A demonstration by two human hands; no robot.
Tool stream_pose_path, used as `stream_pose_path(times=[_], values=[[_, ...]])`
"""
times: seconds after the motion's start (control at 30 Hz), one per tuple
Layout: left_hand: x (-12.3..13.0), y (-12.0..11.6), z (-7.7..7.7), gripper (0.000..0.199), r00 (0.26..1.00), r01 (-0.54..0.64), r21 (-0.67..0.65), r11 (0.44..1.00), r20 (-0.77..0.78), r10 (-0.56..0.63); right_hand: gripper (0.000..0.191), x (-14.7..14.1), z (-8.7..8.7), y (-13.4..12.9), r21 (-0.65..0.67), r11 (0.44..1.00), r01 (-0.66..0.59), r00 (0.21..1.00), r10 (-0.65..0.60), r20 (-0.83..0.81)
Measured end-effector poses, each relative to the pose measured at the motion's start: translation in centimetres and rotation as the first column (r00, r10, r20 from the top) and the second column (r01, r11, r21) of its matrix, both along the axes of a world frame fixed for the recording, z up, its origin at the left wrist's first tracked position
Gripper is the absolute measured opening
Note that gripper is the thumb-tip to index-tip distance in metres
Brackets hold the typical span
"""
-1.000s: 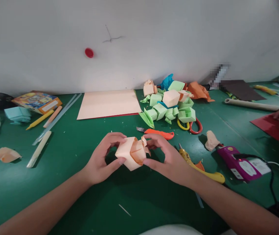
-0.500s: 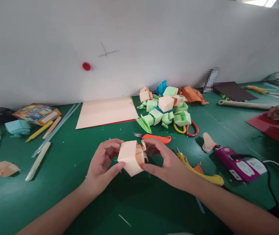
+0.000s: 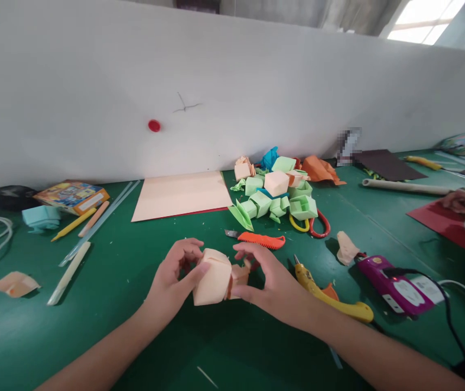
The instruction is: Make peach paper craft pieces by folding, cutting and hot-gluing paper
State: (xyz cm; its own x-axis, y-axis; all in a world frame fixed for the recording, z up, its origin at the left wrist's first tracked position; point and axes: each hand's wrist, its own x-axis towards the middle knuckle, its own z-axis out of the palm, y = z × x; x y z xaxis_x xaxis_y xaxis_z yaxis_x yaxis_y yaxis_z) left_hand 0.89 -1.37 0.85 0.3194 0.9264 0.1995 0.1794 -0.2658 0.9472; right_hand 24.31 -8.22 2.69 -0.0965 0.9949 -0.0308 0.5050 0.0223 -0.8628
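Note:
A peach folded-paper box [image 3: 213, 278] is held above the green table between both hands. My left hand [image 3: 175, 271] grips its left side, the thumb pressed on the front face. On the right, my right hand [image 3: 267, 279] pinches a smaller folded peach paper part [image 3: 239, 276] that sits against the box's right side; whether the two are joined I cannot tell. Just beyond the hands lies an orange utility knife [image 3: 261, 239] with its blade out. A yellow glue gun [image 3: 330, 296] rests beside my right forearm.
Behind are a pile of folded paper pieces [image 3: 261, 202], scissors [image 3: 320, 225] and a peach sheet [image 3: 181, 196]. Glue sticks [image 3: 69, 273] and a yellow marker [image 3: 73, 224] lie left. A purple power strip [image 3: 395, 285] with cords is right. Another person's hand [image 3: 464, 201] rests on red paper [image 3: 440, 220].
The peach box has turned in my hands, so its open side no longer faces me and the smaller part shows at right. The view has tilted up slightly.

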Motion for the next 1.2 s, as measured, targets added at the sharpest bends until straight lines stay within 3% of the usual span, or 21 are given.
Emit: stream_pose_path(times=[0.13, 0.43, 0.57, 0.73, 0.97, 1.2], values=[[-0.3, 0.6, -0.3, 0.027, 0.987, -0.026, 0.040, 0.999, -0.159, 0.033, 0.070, 0.2, 0.5, 0.1, 0.012, 0.998, -0.061, 0.987, 0.059, 0.152], [-0.5, 1.0, 0.0, 0.039, 0.953, -0.002, 0.085, 0.996, -0.300, 0.027, 0.088, 3.7, 1.1, 0.2, 0.064, 0.957, -0.285, 0.916, 0.252, 0.313], [-0.5, 0.7, 0.0, 0.036, 0.914, 0.035, 0.138, 0.990, -0.404, 0.024, 0.079, 4.1, 0.5, 0.7, 0.123, 0.942, -0.313, 0.878, 0.237, 0.416], [-0.7, 1.0, -0.3, 0.033, 0.902, 0.015, 0.225, 0.974, -0.423, 0.084, 0.064, 3.7, -0.4, 1.3, 0.157, 0.947, -0.280, 0.881, 0.188, 0.433], [-0.4, 0.6, -0.4, 0.025, 0.952, 0.105, 0.150, 0.983, -0.301, -0.056, 0.062, 3.0, -0.8, 1.5, 0.288, 0.917, -0.275, 0.902, 0.143, 0.407], [-0.4, 0.7, 0.0, 0.036, 0.924, 0.141, 0.230, 0.963, -0.380, -0.045, 0.065, 2.7, -1.1, 1.6, 0.340, 0.891, -0.300, 0.888, 0.131, 0.440]])
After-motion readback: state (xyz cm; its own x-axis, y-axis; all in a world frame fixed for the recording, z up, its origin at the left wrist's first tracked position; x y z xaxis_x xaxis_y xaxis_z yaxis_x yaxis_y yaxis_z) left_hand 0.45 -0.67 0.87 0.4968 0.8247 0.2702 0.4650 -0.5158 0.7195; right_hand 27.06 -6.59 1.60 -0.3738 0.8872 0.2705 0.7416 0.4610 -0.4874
